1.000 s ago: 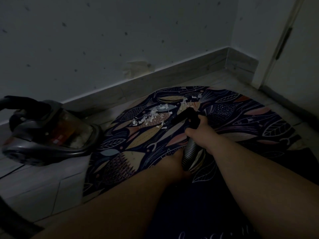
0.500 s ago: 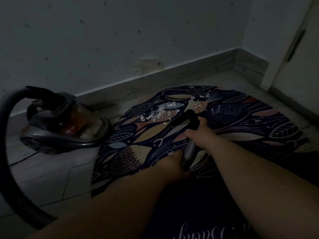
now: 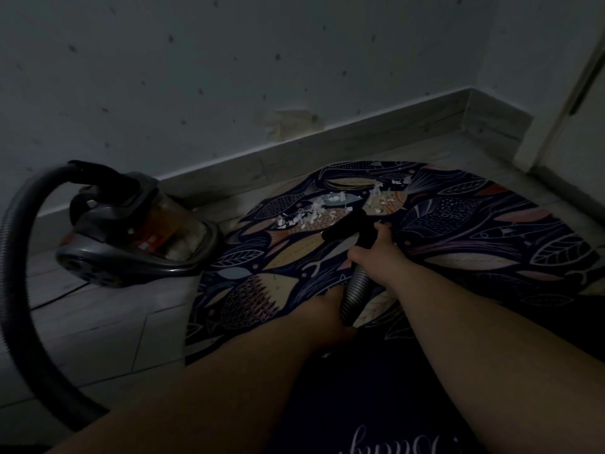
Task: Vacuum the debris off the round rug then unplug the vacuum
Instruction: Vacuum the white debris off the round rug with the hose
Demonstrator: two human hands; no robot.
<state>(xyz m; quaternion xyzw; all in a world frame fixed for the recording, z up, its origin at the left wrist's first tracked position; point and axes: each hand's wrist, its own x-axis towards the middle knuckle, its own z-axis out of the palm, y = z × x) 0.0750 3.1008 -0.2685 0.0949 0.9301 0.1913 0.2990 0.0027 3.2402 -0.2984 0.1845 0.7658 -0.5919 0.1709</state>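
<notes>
A round dark rug with a fish and leaf pattern lies on the floor. White paper debris is scattered on its far left part. My right hand grips the black handle of the vacuum hose, whose nozzle points left toward the debris and ends just short of it. My left hand holds the ribbed grey hose lower down; its fingers are hidden behind the hose. The canister vacuum stands on the floor left of the rug.
The hose loops high from the canister and runs down the left edge. A wall with a pale skirting board runs behind the rug. A door frame stands at the right. Grey floor tiles lie left of the rug.
The view has swung left, so the vacuum and its hose loop show more fully. The nozzle stays close to the debris and both hands keep their hold.
</notes>
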